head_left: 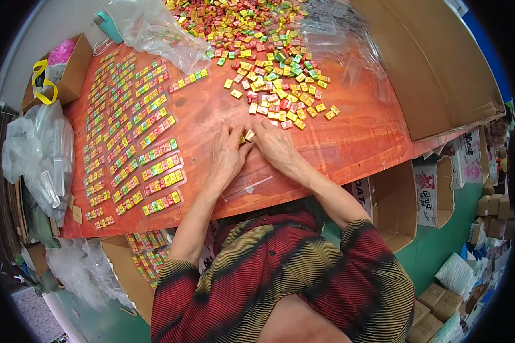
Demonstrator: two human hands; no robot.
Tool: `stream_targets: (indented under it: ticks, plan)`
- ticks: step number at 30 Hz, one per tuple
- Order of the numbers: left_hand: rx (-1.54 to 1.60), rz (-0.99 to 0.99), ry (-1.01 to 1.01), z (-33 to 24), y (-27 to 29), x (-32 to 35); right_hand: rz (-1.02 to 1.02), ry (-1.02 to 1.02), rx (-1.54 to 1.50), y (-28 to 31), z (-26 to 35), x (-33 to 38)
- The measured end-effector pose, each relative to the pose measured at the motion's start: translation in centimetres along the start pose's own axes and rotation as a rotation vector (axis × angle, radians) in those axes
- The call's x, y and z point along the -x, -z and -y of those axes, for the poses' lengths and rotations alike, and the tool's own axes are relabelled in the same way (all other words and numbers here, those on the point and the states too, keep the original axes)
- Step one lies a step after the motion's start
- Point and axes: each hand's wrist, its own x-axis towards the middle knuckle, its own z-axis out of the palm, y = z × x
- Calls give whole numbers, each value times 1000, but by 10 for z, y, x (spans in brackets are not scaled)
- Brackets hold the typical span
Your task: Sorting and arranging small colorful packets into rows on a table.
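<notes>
My left hand (229, 153) and my right hand (273, 146) meet near the middle of the table's front part. Pinched between their fingertips are small yellow-and-white boxes (249, 136), partly hidden by the fingers. Below the hands lies a clear plastic tray (249, 187) on the red wooden table (200, 134). Just beyond the fingers spreads a loose group of small red, yellow and green boxes (283, 104). It runs back into a large heap of the same boxes (240, 23).
Filled clear trays in rows (161, 166) cover the table's left side. A crumpled plastic bag (154, 34) lies at the back, and a stack of clear trays (343, 46) at back right. A big cardboard box (429, 63) stands on the right. An open carton (392, 200) sits below the edge.
</notes>
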Motion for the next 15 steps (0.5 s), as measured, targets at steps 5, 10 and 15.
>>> stream_targets:
  ticks: [5, 10, 15]
  plan:
    - [-89, -15, -65, -9, -10, -5, -106, -45, 241, 10, -22, 3]
    - [-81, -22, -70, -15, -13, -5, -22, -53, 223, 1, -12, 8]
    - [-40, 3, -45, -13, -7, -3, -72, -93, 185, 20, -38, -10]
